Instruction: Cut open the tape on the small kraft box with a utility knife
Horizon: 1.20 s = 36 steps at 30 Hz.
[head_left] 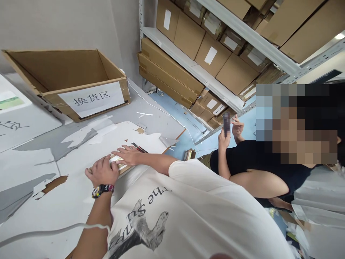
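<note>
Left hand (101, 172), right hand (127, 154) open, fingers released atop flat cream-and-gold strip (120, 164); right hand nearer dark slim rods (139, 148) at 1 o'clock.

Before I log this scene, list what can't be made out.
Head view:
- Gold-edged strip: mostly hidden by the wristwatch hand and the other hand.
- Object in a co-worker's hand: pixelated, so what it is cannot be told.
- Top-shelf cartons: cut off by the upper edge.
</note>
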Available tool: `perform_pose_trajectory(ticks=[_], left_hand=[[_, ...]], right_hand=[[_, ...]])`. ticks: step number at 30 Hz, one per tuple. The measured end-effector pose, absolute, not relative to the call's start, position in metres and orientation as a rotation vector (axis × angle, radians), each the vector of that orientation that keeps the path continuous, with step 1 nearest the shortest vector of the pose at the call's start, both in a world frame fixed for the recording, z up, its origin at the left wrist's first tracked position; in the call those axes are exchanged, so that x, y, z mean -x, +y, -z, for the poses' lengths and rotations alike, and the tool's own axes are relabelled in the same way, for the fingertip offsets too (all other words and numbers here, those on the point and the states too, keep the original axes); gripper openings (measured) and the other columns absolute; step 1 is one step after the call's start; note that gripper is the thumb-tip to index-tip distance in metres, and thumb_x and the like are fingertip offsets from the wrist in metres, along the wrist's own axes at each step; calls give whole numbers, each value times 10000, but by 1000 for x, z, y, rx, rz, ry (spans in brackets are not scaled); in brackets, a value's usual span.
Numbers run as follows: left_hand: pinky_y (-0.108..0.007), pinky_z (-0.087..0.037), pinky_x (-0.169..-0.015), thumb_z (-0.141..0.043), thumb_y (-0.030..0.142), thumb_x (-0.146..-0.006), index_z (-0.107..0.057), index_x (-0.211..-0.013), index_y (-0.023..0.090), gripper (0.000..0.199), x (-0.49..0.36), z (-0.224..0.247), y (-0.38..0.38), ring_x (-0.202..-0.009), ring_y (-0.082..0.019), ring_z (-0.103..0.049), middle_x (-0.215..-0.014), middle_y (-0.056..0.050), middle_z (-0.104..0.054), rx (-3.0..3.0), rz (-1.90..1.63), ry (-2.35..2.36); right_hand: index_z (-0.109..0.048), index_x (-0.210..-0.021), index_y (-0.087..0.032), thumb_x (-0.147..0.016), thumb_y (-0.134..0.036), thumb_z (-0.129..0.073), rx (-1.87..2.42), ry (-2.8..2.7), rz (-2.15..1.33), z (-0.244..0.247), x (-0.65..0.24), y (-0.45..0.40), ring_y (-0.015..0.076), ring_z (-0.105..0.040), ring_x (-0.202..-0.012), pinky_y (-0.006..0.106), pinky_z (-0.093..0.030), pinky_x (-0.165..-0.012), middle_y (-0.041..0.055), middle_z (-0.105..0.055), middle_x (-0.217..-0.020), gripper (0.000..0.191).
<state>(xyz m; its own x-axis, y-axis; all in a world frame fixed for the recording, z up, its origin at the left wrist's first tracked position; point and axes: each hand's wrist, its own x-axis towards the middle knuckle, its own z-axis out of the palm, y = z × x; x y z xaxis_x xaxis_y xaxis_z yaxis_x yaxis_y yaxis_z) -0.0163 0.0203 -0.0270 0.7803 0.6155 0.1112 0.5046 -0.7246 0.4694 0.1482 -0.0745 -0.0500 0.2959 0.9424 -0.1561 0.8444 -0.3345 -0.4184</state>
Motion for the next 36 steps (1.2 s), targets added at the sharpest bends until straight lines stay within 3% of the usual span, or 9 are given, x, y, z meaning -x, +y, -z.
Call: perform_pose_trajectory(ticks=[10,17,22,27,36], left_hand=[[-803,-182,-1330,-548,324,-1043,-673,-1601,120,607,17,37,23,-1529,-498,-571,-1606,-299,-685,-2563,-449,800],[-723,-211,-1359,-446,442,-1087,-695,-1574,154,618,14,38,22,-1522,-431,-598,-1599,-246,-713,-2612,-421,873],[-757,-206,-1343,-448,442,-1069,-704,-1570,138,639,15,45,26,-1508,-455,-614,-1581,-270,-717,-2601,-459,853],[-819,-171,-1324,-473,457,-1067,-605,-1689,215,680,17,48,38,-1568,-512,-557,-1664,-290,-644,-2582,-308,784],[-807,-162,-1336,-339,531,-1133,-571,-1703,272,668,18,39,37,-1608,-492,-526,-1707,-268,-611,-2575,-228,801]], right_hand=[[-554,-1711,-277,-1220,-568,-569,2307,-1669,-498,46,-150,-74,394,-417,-1730,708,-455,-1343,165,-553,-1793,571],[-562,-1718,-283,-1228,-576,-543,2310,-1679,-516,50,-150,-71,407,-404,-1743,738,-451,-1344,156,-544,-1809,572],[-568,-1720,-289,-1221,-560,-567,2319,-1660,-505,48,-149,-71,400,-425,-1733,740,-471,-1328,163,-565,-1791,567],[-576,-1711,-291,-1229,-556,-539,2322,-1677,-516,48,-149,-70,407,-411,-1744,724,-481,-1324,149,-550,-1808,552],[-564,-1718,-263,-1233,-556,-530,2311,-1679,-518,52,-149,-68,413,-408,-1738,731,-475,-1321,162,-557,-1799,567]])
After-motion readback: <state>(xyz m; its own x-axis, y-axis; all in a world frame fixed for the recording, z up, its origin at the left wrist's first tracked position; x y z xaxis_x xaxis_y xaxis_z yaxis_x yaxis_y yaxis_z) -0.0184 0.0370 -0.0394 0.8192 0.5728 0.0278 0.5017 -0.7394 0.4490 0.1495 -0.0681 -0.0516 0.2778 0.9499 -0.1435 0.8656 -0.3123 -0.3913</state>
